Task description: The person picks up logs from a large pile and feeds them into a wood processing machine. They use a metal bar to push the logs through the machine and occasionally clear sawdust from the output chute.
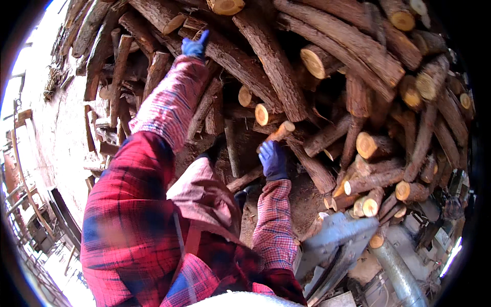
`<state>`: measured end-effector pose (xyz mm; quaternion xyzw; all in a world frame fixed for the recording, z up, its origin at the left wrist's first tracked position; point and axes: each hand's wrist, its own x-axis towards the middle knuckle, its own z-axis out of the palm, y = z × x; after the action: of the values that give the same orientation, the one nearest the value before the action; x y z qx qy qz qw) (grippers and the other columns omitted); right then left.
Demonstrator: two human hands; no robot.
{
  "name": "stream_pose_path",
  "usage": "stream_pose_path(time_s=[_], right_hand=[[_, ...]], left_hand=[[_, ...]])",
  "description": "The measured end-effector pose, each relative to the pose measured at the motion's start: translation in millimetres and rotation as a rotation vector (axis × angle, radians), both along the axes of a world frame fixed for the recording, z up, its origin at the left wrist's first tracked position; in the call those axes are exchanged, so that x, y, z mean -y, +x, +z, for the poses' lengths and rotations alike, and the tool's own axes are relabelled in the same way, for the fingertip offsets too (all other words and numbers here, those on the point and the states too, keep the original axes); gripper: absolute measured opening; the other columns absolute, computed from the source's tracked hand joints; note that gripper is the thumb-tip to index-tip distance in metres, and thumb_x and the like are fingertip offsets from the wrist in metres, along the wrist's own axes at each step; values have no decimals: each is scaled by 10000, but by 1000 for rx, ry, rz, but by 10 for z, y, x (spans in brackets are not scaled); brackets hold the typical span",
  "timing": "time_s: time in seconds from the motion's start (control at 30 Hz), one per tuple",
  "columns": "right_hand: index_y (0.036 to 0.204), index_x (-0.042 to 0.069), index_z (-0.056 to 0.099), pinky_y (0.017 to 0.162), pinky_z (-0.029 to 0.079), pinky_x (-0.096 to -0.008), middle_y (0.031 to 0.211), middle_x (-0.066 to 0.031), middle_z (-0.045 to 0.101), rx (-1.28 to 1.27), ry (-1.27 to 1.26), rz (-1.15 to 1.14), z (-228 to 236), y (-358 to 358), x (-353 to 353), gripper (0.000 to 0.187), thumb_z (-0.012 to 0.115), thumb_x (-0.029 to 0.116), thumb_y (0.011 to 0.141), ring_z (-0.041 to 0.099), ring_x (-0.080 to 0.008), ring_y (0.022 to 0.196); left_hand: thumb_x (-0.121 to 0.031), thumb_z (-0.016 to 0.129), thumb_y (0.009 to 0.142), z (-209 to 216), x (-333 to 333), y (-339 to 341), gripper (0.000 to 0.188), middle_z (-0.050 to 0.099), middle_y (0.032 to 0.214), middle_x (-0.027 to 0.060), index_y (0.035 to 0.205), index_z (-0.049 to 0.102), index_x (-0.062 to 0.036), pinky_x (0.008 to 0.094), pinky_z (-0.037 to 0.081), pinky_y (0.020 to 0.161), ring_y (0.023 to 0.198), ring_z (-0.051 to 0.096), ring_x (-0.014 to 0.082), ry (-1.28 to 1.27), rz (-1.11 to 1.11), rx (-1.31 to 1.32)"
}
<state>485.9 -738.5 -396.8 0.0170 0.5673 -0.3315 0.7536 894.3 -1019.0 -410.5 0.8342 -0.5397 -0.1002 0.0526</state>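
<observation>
My left hand (195,47), in a blue glove, reaches up to the far left part of the woodpile. Its thumb or a finger stands apart from the rest, beside a thick bark-covered log (232,64); nothing held shows in it. Lower and to the right, my right hand (272,159), also gloved in blue, has its fingers on a short, thin log (281,132) with a pale cut end. That log lies tilted up to the right, and the undersides of the fingers are hidden.
Stacked logs (348,41) fill the far side and the right. A grey-blue board-like object (337,238) and a long round pole (401,271) are at lower right. Bare earth (250,215) shows beside my legs. Bright ground (56,138) lies at left.
</observation>
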Motion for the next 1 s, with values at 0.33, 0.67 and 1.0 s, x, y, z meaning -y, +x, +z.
stream_pose_path(time_s=[0.33,0.67,1.0], right_hand=[[1440,72,288,1110,260,-483,1447,-146,385,375,15,-446,-913,1410,1248,800,485,604,875,368,-319,1328],[1418,106,336,1106,264,-452,1460,-86,355,616,-69,-948,-390,1844,1246,716,470,574,893,351,-295,1317],[1418,125,338,1103,269,-382,1445,-59,364,709,-933,-1058,1493,731,558,597,400,504,961,376,-238,1283]], left_hand=[[-295,422,957,193,783,556,506,455,1372,147,1435,326,-159,344,351,1057,1211,484,260,363,-407,-252],[-9,532,808,845,-3224,257,471,513,1211,258,1277,501,-28,512,350,1039,1149,483,463,-88,-518,-445],[-198,536,891,2878,-3124,-568,558,504,1244,111,1386,339,-31,321,380,975,1130,481,200,-162,-261,-1062]])
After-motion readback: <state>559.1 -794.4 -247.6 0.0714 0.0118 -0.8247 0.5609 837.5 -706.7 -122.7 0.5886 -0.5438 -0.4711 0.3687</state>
